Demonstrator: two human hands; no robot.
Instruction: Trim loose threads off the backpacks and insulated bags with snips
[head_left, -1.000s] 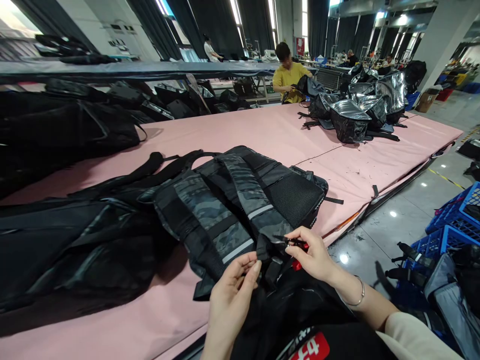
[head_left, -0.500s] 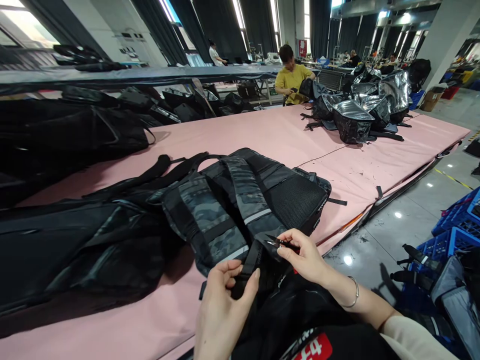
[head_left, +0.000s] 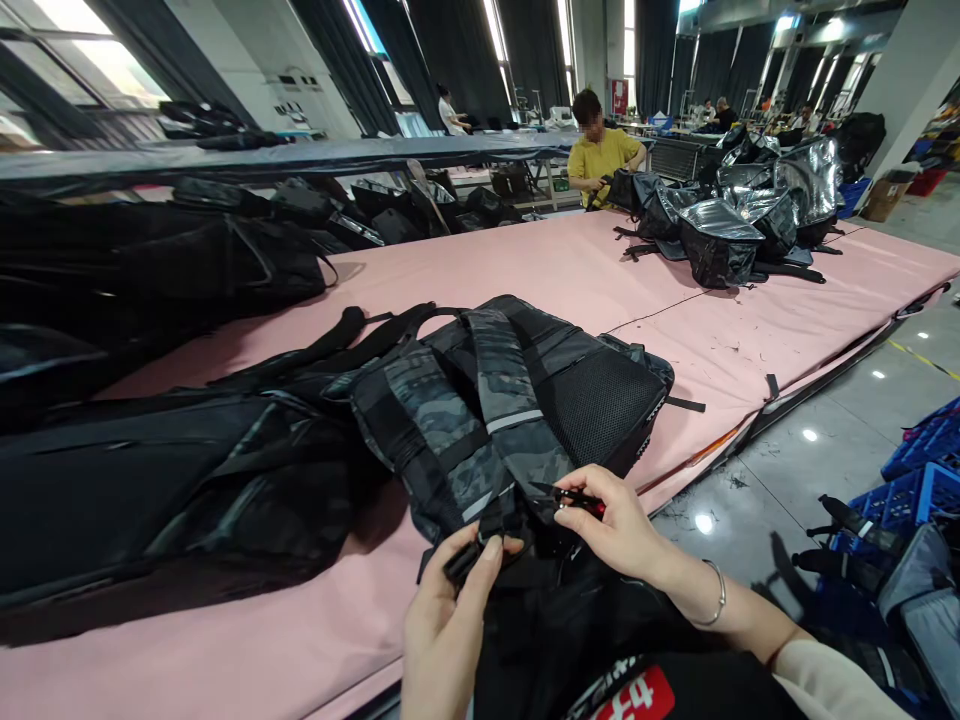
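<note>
A dark camouflage backpack [head_left: 517, 390] lies straps-up on the pink-covered table [head_left: 420, 265]. My left hand [head_left: 454, 610] pinches a black strap piece [head_left: 491, 530] at the bag's near end, thumb against fingers. Close to its right, my right hand [head_left: 611, 515] is closed around small thread snips [head_left: 574, 498], dark with a bit of red. Their pointed blades face left, over the lower part of a shoulder strap [head_left: 521, 420]. Whether the blades touch the strap is too small to tell.
Black bags [head_left: 172, 500] lie along the left side. Silver-lined bags [head_left: 724, 230] are heaped at the far right, beside a person in a yellow top [head_left: 604, 155]. Blue crates [head_left: 919, 500] holding bags stand on the floor at right.
My left hand has turned and drawn its fingers closer together on the strap piece. The snips show more red in my right hand. The whole view has shifted slightly.
</note>
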